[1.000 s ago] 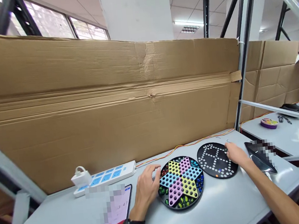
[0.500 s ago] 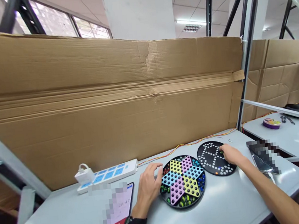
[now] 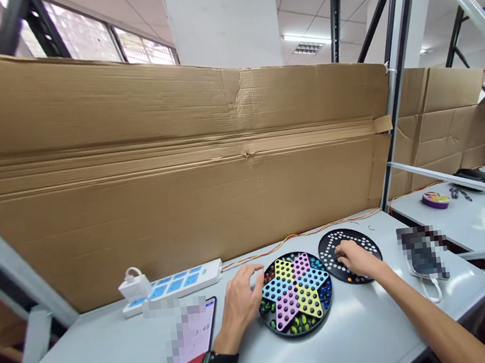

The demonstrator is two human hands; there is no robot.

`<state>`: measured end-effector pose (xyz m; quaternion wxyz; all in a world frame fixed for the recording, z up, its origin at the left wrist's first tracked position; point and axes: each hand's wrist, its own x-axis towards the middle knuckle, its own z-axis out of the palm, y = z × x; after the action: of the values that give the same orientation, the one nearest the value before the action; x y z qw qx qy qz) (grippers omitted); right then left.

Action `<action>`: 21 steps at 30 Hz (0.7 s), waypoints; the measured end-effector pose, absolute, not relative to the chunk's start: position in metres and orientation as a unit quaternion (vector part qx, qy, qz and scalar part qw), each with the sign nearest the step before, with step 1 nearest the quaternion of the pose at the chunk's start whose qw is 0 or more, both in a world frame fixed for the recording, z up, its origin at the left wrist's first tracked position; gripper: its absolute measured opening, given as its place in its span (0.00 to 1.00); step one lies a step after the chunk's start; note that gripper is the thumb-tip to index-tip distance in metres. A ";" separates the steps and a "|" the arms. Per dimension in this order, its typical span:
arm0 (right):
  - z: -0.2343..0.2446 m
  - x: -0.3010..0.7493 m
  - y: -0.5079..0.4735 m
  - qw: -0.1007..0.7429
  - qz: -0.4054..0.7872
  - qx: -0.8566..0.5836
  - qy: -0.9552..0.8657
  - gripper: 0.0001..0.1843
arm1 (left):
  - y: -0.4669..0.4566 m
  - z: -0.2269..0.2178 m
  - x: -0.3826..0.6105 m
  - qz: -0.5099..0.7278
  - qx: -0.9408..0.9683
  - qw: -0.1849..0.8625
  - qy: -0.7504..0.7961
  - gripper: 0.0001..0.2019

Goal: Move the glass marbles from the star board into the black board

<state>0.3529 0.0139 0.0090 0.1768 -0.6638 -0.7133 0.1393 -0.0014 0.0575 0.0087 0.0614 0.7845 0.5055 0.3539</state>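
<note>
"Board (image 3: 294, 287)?"
"On the table (image 3: 353, 326), marbles (image 3: 301, 324) grouped inside its edge, probably keeping colours sorted."
"Hands?"
"Left hand (image 3: 241, 294) beside it, fingers apart, perhaps steadying; right hand (image 3: 357, 257) over the dotted disc (image 3: 330, 253) to its right, can't tell if gripping."

Along the back edge of our bench (image 3: 354, 334), we see a power strip (image 3: 174, 286) with a white plug (image 3: 136, 288) at its left end; cardboard (image 3: 176, 211) stands behind. Near the right edge lies a partly blurred device (image 3: 422, 255).
</note>
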 end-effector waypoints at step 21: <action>0.018 0.161 -0.006 0.214 0.188 -0.507 -0.814 0.06 | 0.059 0.008 -0.004 0.379 0.783 0.054 0.490 0.17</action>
<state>0.1607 -0.0061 0.0181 0.2145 -0.5066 -0.8136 0.1882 -0.0044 0.0588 0.0083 0.0544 0.7834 0.4898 0.3787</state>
